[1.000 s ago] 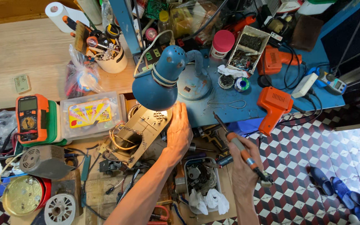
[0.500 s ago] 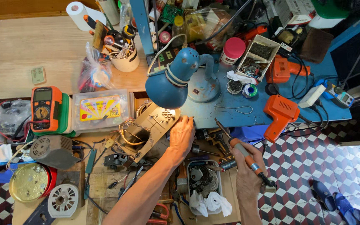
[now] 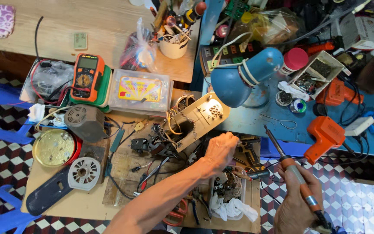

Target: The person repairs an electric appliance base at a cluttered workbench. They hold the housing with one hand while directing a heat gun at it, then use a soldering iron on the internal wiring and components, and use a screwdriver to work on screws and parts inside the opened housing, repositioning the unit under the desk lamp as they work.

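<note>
While the soldering iron [image 3: 295, 180] was gripped in the closed right hand [image 3: 299, 203], its tip was held clear above the bench edge.
The left hand [image 3: 219, 149] was curled over small parts beside the opened beige appliance [image 3: 193, 119]; what it pinched could not be told. Good work was judged to need the joint steadied under the blue lamp [image 3: 241, 78].

bright, even daylight, blue desk lamp [image 3: 239, 80] glowing, wide-angle bending at edges, mostly sharp.

Left hand [image 3: 220, 149] reaches forward, fingers curled; right hand [image 3: 297, 197] clenched, held low.
</note>
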Demonstrator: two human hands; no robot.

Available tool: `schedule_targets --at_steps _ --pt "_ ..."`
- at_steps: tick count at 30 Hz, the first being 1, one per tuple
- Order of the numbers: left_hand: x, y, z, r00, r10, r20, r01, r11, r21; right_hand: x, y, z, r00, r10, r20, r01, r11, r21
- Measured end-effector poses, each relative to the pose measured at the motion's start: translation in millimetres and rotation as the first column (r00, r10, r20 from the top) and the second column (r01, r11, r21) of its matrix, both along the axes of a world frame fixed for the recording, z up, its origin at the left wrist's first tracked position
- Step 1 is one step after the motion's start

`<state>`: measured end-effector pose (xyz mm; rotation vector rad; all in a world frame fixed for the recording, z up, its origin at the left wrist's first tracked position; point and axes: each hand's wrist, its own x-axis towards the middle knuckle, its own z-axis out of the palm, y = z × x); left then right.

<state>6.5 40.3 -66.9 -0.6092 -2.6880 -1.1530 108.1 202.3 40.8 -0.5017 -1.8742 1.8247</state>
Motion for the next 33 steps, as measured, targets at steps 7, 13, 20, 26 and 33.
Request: schedule_targets --at_steps 7,13,20,26,33 --pt "-22 -115 76 0.894 0.290 0.340 -0.344 0.932 0.110 -24 -51 9 0.988 0.087 0.128 -0.105 0.985 0.140" --pt "-79 -126 68 0.926 0.345 0.155 -0.353 0.935 0.027 -70 -84 -2 0.955 0.261 0.139 -0.275 0.957 0.092" --pt "-88 -127 36 0.758 0.224 0.613 -0.493 0.811 0.314 -81 -88 -19 0.939 0.292 0.180 -0.314 0.943 0.111" --pt "-90 -123 22 0.744 0.216 0.632 -0.538 0.756 0.374 -84 -87 -32 0.930 0.334 0.155 -0.346 0.936 0.058" --pt "-92 -127 1 0.753 0.027 0.657 -0.508 0.659 0.555 -88 -88 -37 0.916 0.355 0.185 -0.377 0.921 0.097"
